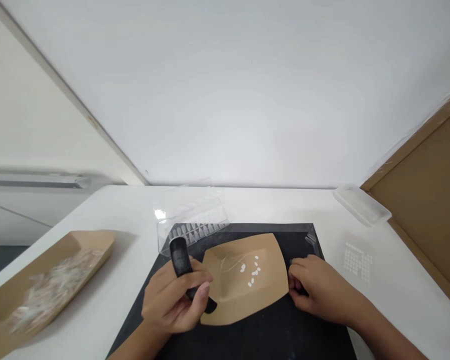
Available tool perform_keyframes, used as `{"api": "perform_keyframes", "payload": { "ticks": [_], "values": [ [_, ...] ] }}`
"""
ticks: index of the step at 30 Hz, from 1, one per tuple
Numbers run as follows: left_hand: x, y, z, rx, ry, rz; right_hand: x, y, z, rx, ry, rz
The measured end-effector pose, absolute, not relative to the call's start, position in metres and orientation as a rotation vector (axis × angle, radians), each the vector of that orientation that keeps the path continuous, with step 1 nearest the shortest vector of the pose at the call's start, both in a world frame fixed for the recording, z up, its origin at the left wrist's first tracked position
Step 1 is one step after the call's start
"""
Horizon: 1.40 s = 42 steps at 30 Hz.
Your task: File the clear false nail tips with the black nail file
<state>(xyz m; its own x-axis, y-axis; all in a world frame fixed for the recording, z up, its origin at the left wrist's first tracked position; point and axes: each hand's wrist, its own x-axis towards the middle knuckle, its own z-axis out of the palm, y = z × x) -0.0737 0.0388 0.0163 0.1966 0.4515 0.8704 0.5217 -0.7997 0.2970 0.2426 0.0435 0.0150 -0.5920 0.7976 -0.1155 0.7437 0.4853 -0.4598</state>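
My left hand (178,295) is closed round a black, thick-handled tool (180,260) that slants over the left end of a brown paper tray (230,307). The tool's working end cannot be made out. Several small white oval pieces (255,272) lie in the tray, beside a thin, clear strand-like piece (232,264). At the tray's right edge my right hand (311,285) rests with curled fingers; whatever they hold, if anything, is hidden. Behind my left hand stands a clear plastic case (198,225) with rows of nail tips.
A black mat (262,335) lies under the tray on the white table (108,280). To the left is a larger brown tray (93,240) of clear-wrapped pieces. A translucent lid or box (362,205) and a sheet of small white dots (357,261) are on the right.
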Motion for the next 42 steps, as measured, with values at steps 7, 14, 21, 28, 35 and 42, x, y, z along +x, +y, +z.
{"api": "perform_keyframes", "payload": {
  "ticks": [7, 14, 21, 28, 35, 42],
  "values": [
    [-0.081, 0.041, 0.015, -2.461, -1.026, -1.668, 0.272, 0.063, 0.014, -1.648, -2.404, 0.416],
    [-0.082, 0.042, 0.007, -2.454, -1.032, -1.711, 0.287, 0.073, 0.008, -1.751, -2.311, 0.46],
    [-0.078, 0.04, 0.009, -2.426, -1.032, -1.655, 0.283, 0.072, 0.005, -1.717, -2.325, 0.436],
    [-0.07, 0.035, 0.015, -2.436, -0.979, -1.568, 0.277, 0.069, 0.005, -1.421, -2.466, 0.713],
    [-0.068, 0.032, 0.012, -2.449, -0.922, -1.569, 0.274, 0.07, -0.01, -1.438, -2.499, 0.558],
    [-0.063, 0.031, 0.008, -2.475, -0.997, -1.488, 0.27, 0.067, -0.009, -1.35, -2.594, 0.344]
  ]
}}
